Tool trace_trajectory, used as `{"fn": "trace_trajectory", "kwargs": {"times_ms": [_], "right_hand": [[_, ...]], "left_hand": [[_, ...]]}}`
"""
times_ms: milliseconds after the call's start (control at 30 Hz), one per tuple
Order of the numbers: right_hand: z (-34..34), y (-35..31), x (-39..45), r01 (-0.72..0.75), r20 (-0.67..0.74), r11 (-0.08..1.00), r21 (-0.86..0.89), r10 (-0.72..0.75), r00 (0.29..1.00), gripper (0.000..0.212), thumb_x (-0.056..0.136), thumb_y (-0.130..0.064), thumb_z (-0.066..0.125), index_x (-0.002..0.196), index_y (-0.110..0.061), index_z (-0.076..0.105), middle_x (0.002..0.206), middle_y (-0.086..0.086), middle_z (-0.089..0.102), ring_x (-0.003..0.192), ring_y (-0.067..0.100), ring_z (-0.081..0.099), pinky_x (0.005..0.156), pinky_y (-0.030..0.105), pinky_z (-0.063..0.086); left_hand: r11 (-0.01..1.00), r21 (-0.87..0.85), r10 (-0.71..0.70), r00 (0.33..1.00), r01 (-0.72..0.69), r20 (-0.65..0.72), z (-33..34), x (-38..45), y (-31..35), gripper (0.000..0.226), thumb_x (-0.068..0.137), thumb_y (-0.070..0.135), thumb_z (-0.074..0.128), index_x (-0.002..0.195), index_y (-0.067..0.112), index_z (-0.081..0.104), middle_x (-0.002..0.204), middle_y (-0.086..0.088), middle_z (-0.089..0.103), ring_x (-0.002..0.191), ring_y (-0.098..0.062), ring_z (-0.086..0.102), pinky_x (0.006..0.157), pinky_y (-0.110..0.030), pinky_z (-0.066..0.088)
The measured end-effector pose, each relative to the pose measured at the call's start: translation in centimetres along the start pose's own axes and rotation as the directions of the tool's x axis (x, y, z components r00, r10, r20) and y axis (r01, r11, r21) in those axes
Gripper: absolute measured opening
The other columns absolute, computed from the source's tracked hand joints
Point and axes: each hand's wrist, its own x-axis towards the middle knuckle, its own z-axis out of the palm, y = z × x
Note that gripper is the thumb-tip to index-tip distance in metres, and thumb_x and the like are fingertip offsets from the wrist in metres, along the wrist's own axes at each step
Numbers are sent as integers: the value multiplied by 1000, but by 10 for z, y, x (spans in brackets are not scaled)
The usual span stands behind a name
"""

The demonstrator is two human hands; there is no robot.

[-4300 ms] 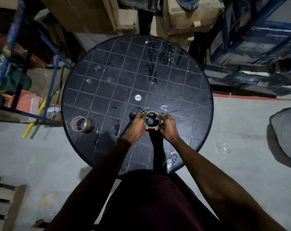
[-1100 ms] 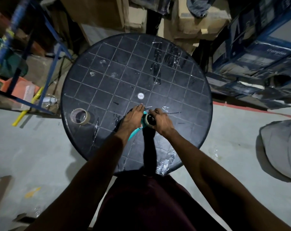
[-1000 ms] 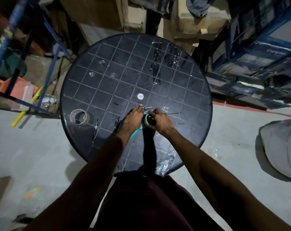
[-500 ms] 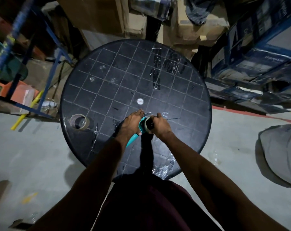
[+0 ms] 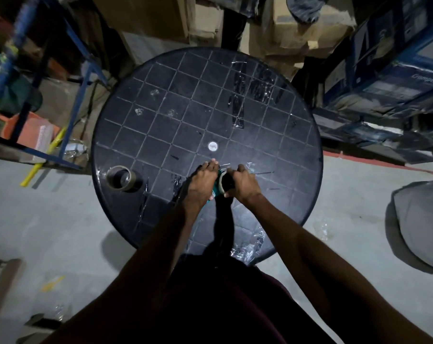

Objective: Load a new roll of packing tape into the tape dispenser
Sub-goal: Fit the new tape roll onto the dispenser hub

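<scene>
A dim storeroom: stacked cardboard boxes [image 5: 299, 26] at the back, blue printed cartons [image 5: 394, 78] to the right, a blue metal rack [image 5: 68, 70] to the left, grey concrete floor [image 5: 49, 219] all round. In the middle stands a round black tabletop [image 5: 160, 115] scored in a grid, with scraps of clear tape stuck here and there and a small white disc [image 5: 212, 146] near its centre.

Both hands meet just this side of that disc. The left hand [image 5: 202, 181] lies over the teal dispenser [image 5: 215, 192], fingers curled down around it; only slivers of teal show beside the palm, so the dispenser's shape is mostly hidden. The right hand [image 5: 242, 182] is curled round the roll [image 5: 224, 181], gripping it against the dispenser; a pale rim and dark core are all I can make out, and whether it is seated on the hub I cannot tell.

A second roll of brown tape [image 5: 120, 178] lies flat near the tabletop's left edge, well apart from the hands. A grey sack [image 5: 424, 224] sits on the floor at right, cut off by the frame.
</scene>
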Motion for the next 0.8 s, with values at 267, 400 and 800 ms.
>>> {"fn": "trace_trajectory", "kwargs": {"times_ms": [267, 400, 800], "right_hand": [[7, -2, -5, -55, -33, 996, 66, 57, 998, 94, 69, -38, 90, 146, -11, 43, 134, 17, 47, 114, 40, 59, 95, 45, 53], [-8, 1, -5, -108, 63, 992, 60, 104, 993, 89, 63, -38, 93, 135, -8, 51, 128, 17, 54, 115, 36, 60, 93, 42, 52], [8, -4, -9, -74, 24, 995, 70, 73, 997, 105, 70, -22, 91, 154, -14, 28, 138, 21, 45, 117, 41, 58, 93, 48, 54]], "left_hand": [[1000, -11, -21, 999, 21, 46, -4, 2, 4, 111, 70, 12, 87, 156, 7, 17, 165, -11, 19, 150, -31, 23, 118, -38, 28], [1000, -12, -15, 996, 16, 88, -1, 4, 1, 131, 51, 17, 97, 156, 8, 19, 165, -11, 19, 150, -32, 22, 120, -39, 25], [999, -23, -21, 994, 24, 106, 0, 4, 0, 129, 60, 18, 94, 158, 7, 10, 167, -11, 9, 153, -30, 13, 122, -37, 18]]}}
